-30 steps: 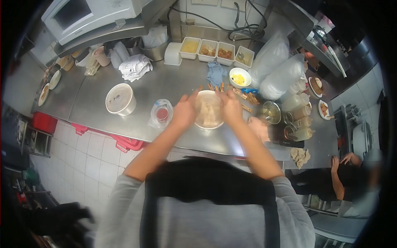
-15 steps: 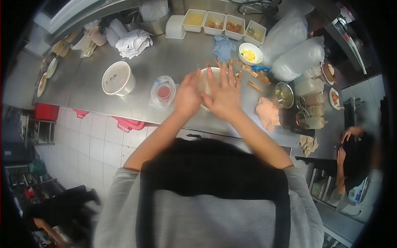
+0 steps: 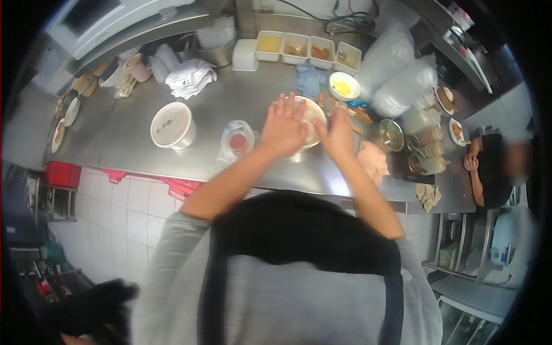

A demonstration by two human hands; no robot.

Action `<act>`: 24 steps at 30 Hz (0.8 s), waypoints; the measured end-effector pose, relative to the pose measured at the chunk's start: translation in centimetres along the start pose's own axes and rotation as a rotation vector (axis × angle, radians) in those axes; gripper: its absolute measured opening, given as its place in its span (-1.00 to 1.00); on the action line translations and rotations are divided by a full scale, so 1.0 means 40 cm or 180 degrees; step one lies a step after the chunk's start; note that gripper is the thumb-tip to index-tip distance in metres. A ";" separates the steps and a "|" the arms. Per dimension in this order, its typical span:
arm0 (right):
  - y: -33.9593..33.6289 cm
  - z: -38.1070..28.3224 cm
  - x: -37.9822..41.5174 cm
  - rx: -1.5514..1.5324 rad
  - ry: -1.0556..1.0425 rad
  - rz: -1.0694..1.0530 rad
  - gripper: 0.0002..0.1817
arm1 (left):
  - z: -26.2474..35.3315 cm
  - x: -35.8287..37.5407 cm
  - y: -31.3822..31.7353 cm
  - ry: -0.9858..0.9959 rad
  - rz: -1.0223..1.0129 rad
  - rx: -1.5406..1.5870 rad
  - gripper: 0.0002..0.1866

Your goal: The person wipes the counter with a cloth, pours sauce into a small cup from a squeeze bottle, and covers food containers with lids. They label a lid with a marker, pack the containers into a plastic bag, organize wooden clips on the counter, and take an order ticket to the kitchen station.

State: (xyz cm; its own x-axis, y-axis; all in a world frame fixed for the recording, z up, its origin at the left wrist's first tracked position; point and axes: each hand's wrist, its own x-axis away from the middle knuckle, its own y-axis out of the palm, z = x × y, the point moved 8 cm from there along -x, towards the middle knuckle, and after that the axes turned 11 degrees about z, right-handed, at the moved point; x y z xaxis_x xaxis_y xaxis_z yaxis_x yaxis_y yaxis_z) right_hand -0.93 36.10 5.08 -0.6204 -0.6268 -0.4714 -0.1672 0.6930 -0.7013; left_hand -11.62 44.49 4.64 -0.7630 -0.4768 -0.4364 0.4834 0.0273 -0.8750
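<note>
Between my hands stands a round white tub (image 3: pixel 312 118) with a pale lid on the steel counter. My left hand (image 3: pixel 284 127) lies flat over the tub's left side, fingers stretched out and a little apart. At the right rim is my right hand (image 3: pixel 339 137), its thumb spread towards the lid; its fingers, seen edge-on, point away along the rim. A clear plastic bag (image 3: pixel 234 144) around a small cup of red sauce (image 3: pixel 238 142) sits left of my left hand. Farther left stands a similar lidded tub (image 3: pixel 172 125) with dark writing on its lid.
Several white food trays (image 3: pixel 296 49) line the back. A bowl with yellow food (image 3: pixel 344 86), clothes pegs (image 3: pixel 359 114), a metal bowl (image 3: pixel 393 135), sauce bottles (image 3: pixel 432 165) and an orange cloth (image 3: pixel 374 161) lie to the right. A co-worker (image 3: pixel 491 169) stands at the far right.
My left hand has moved right and flattened onto the lid. My right hand has shifted from the lid's top to its right rim. The co-worker's hands have come together.
</note>
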 end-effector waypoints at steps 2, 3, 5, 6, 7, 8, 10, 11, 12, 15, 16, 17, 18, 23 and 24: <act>0.037 0.039 0.101 -0.0877 0.1311 -0.0710 -0.51 | 0.000 0.018 0.010 -0.0704 0.0050 -0.0041 -0.35; 0.039 0.028 0.138 -0.1306 0.1653 -0.0593 -0.53 | 0.010 0.024 0.011 -0.0780 0.0033 0.0037 -0.34; 0.052 0.000 0.200 -0.2142 0.2346 -0.0320 -0.56 | 0.026 0.034 0.002 -0.0924 0.0006 0.0203 -0.32; 0.065 0.031 0.182 -0.1757 0.1916 -0.0204 -0.56 | 0.029 0.036 0.000 -0.0825 0.0103 0.0085 -0.35; 0.078 0.060 0.165 -0.1339 0.1515 -0.0052 -0.56 | 0.018 0.033 0.000 -0.0859 -0.0050 0.0206 -0.38; 0.079 0.077 0.137 -0.1061 0.1321 -0.0157 -0.54 | 0.004 0.018 -0.007 -0.0885 -0.0198 0.0330 -0.40; 0.046 0.061 0.078 -0.0594 0.0646 -0.0234 -0.50 | -0.020 -0.012 -0.015 -0.0617 -0.0136 0.0317 -0.47; 0.034 0.057 0.061 -0.0442 0.0562 -0.0254 -0.50 | -0.031 -0.023 -0.011 -0.0317 0.0080 0.0182 -0.51; 0.023 0.048 0.045 -0.0288 0.0491 -0.0263 -0.51 | -0.033 -0.036 -0.006 -0.0003 0.0300 0.0053 -0.54; 0.006 0.055 0.012 0.0045 0.0394 -0.0261 -0.55 | -0.050 -0.070 0.011 -0.0052 0.0426 0.1341 -0.64; 0.003 0.046 0.013 0.0092 0.0475 -0.0193 -0.57 | -0.054 -0.082 0.011 -0.0104 0.0493 0.1303 -0.67; 0.002 0.043 0.019 0.0140 0.0567 -0.0140 -0.60 | -0.056 -0.088 0.015 -0.0166 0.0544 0.1268 -0.71; 0.003 0.053 0.024 0.0127 0.0616 -0.0001 -0.62 | -0.059 -0.088 0.019 -0.0233 0.0588 0.1232 -0.73; 0.019 0.094 0.010 -0.0220 0.0886 0.0157 -0.71 | -0.063 -0.114 0.024 -0.0255 0.0570 0.1469 -0.80; 0.024 0.104 0.006 -0.0175 0.0922 0.0043 -0.71 | -0.063 -0.121 0.028 -0.0312 0.0471 0.1497 -0.81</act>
State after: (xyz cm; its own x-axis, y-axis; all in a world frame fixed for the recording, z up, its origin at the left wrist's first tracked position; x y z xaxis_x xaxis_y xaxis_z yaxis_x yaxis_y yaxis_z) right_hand 1.93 35.14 2.06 -0.8144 -0.4951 -0.3028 -0.1939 0.7239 -0.6621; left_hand -8.47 49.06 5.26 -0.6388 -0.5786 -0.5071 0.7416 -0.2876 -0.6061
